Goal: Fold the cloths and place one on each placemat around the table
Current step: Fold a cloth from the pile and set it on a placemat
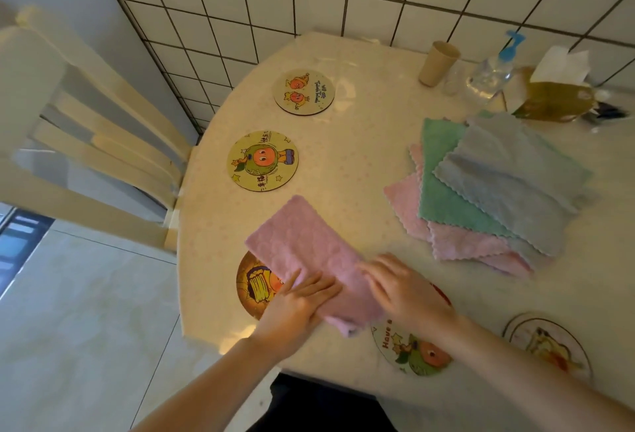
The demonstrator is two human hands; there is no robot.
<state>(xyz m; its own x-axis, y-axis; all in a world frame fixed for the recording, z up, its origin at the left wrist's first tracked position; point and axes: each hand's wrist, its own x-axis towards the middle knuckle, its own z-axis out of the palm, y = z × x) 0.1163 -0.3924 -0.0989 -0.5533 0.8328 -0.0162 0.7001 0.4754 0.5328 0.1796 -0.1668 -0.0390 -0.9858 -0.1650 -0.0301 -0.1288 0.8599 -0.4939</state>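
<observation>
Both the left hand (302, 297) and right hand (400, 285) lie flat, fingers straight, pressing the folded pink fleecy cloth (309, 256) against the round cream table (360, 156), seemingly to set the crease (nothing is gripped). The cloth partly covers a round cartoon-printed placemat (254, 289) at the table's near edge, with the unfolded stack of pink, green and grey cloths (481, 187) lying beyond it toward the tiled wall.

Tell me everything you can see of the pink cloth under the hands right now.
The pink cloth looks like soft, fluffy microfibre, folded into a long strip lying flat and diagonal near the table edge. Its near part overlaps a dark round placemat; its near end is slightly bunched. The left hand presses it with straight fingers; the right hand rests on its right edge, fingers spread. It lies apart from the pile of unfolded cloths.
</observation>
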